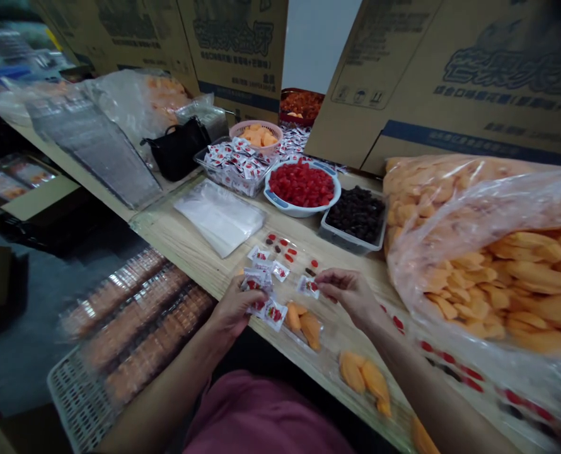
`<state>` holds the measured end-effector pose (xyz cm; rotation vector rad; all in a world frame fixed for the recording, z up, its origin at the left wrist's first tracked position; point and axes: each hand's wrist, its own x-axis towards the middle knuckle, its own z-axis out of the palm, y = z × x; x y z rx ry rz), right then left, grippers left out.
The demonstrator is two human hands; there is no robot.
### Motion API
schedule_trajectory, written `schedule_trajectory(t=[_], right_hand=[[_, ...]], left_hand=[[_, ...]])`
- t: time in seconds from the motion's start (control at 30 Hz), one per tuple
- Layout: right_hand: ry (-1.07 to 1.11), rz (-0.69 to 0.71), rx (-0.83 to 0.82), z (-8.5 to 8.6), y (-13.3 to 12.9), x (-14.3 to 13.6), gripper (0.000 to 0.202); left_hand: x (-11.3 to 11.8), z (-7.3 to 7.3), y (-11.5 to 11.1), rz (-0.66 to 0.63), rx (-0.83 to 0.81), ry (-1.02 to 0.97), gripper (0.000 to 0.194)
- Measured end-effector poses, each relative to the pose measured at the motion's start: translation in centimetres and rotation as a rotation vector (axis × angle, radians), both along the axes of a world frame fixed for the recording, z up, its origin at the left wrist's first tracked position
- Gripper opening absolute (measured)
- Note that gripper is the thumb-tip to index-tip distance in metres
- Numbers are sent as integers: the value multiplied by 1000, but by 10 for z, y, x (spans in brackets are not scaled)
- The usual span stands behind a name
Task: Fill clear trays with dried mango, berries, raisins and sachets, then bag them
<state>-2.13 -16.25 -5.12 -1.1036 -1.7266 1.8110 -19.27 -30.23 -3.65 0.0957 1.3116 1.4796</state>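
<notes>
My left hand [236, 307] is closed around several small white sachets [271, 312] with red print, just above the table's front edge. Between the thumb and fingers of my right hand [347, 291] is one such sachet [308, 286], close to the tabletop. Beneath and around the hands lie clear plastic trays, their outlines hard to make out. Orange candy pieces [305, 325] rest in the tray in front of me. Red and dark pieces [289, 251] sit in rows behind the hands. More orange pieces [365, 378] lie to the right, below my right forearm.
Behind the hands stand a bowl of red pieces [302, 184], a tub of dark pieces [356, 214] and a box of sachets [236, 161]. Clear bags [221, 214] lie left. A large bag of orange pieces [512, 271] fills the right. Packed trays [138, 328] stand lower left.
</notes>
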Motion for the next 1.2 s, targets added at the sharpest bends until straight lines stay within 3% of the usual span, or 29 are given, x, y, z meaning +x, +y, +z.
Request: schedule_trajectory(t=[0.13,0.23,0.33,0.5,0.63,0.73,0.83,1.0,1.2], right_hand=[[-71,-51,148,-26,-9,9,18],[-160,24,348,-33,-12,7,20],[-215,63,499,-23,-13,3,20],[12,216,203,16,-19,-11,30],[56,264,118,34,-23,-20,27],[89,179,65,37,-16,-15,27],[51,132,153,35,1,-1,23],[-222,364,480,24,29,25,12],[-470,549,663,16,28,34,15]], left_hand=[[5,-5,-4,-1,-12,-13,19],[12,-8,-5,-11,-14,-17,19],[19,-8,-4,-45,0,-19,16],[33,-4,-2,-123,-11,-42,19],[41,-2,0,-177,11,-48,21],[43,-2,-1,-186,13,-46,21],[42,-4,-4,-204,6,-26,16],[41,-5,-8,-228,11,-32,13],[47,-4,-8,-202,-11,-50,15]])
